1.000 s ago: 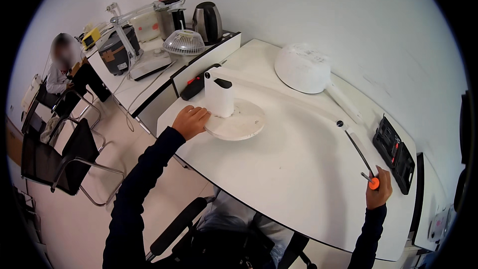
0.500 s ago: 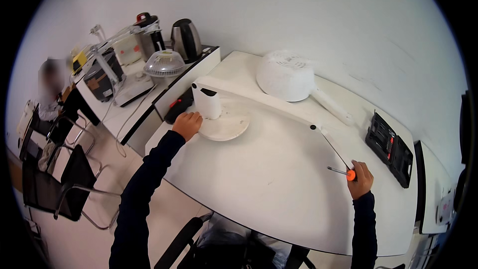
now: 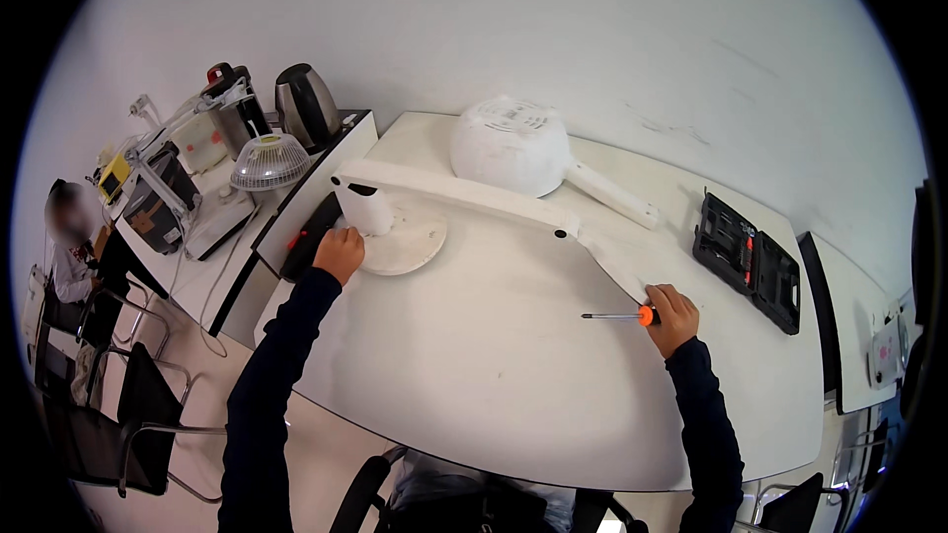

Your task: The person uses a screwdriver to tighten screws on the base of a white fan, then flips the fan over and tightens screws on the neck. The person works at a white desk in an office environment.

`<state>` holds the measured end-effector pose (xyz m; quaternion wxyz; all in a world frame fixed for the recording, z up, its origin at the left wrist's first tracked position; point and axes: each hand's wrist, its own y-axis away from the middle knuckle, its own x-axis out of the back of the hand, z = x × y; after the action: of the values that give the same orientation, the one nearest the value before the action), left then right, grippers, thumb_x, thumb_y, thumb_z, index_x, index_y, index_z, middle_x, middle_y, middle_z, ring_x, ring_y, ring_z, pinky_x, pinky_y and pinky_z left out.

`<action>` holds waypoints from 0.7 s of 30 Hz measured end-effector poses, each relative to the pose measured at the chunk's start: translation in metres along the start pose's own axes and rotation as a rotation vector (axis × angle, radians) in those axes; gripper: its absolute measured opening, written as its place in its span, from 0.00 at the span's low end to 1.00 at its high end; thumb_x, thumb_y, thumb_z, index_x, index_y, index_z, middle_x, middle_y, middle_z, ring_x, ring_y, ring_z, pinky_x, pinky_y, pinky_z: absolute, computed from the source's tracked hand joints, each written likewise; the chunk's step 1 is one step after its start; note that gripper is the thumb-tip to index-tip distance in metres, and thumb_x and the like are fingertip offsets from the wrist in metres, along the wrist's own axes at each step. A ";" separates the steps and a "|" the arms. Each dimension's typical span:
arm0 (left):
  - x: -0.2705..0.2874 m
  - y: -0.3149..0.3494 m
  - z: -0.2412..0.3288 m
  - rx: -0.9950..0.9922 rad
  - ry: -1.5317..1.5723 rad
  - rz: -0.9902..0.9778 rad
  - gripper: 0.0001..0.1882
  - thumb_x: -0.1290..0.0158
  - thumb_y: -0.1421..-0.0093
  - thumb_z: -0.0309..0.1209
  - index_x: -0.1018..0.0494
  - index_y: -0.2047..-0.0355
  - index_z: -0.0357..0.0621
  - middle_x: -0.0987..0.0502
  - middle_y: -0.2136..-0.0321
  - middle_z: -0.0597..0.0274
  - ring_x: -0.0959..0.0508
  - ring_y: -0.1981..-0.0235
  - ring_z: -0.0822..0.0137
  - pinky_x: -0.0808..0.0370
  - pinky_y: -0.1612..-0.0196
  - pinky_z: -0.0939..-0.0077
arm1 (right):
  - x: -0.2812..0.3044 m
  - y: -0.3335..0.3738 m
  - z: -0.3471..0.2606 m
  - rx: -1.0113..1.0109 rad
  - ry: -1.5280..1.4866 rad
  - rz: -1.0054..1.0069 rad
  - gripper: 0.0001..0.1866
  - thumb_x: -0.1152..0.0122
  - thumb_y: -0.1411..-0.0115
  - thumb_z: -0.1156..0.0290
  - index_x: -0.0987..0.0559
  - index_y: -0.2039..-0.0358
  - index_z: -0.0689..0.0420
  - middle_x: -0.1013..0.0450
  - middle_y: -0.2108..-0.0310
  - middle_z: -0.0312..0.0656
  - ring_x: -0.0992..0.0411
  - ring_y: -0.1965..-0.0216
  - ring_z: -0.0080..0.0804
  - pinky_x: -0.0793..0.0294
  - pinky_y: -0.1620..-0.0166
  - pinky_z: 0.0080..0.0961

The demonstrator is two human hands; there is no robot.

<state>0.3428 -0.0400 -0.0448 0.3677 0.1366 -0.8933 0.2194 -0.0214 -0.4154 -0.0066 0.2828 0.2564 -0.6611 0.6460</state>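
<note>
On the white table lies a white jointed stand like a desk lamp's, with a round base (image 3: 420, 249), a short post (image 3: 367, 212) and a long arm (image 3: 454, 188). A thinner end section (image 3: 614, 262) reaches toward my right hand (image 3: 675, 321). That hand is closed round an orange-and-black screwdriver (image 3: 647, 316), its shaft pointing left, and its fingertips meet the end section. Curled against the lower post, at the base's left edge, my left hand (image 3: 340, 255) grips the stand; its fingertips are partly hidden.
Behind the arm sits a white round housing (image 3: 509, 148) with slots on top and a handle. An open black tool case (image 3: 746, 262) lies at right. A black-and-red object (image 3: 309, 237) is left of the post. A side table holds a kettle (image 3: 307, 107). A person (image 3: 71, 257) sits far left.
The whole view has shifted, so most things appear farther left. The screwdriver's shaft now lies nearly level instead of sloping. Both hands keep their holds.
</note>
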 end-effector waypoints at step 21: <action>0.128 0.087 0.061 0.293 0.870 0.159 0.10 0.45 0.55 0.32 0.29 0.71 0.45 0.28 0.64 0.60 0.28 0.63 0.61 0.31 0.63 0.72 | -0.076 -0.127 0.155 -0.034 -0.042 -0.406 0.20 0.46 0.50 0.68 0.30 0.55 0.56 0.31 0.67 0.49 0.34 0.63 0.48 0.34 0.60 0.37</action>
<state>0.1829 -0.0055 -0.0168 0.6672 0.0137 -0.6233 0.4076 0.1153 -0.5762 0.0288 0.3976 0.3933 -0.6124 0.5588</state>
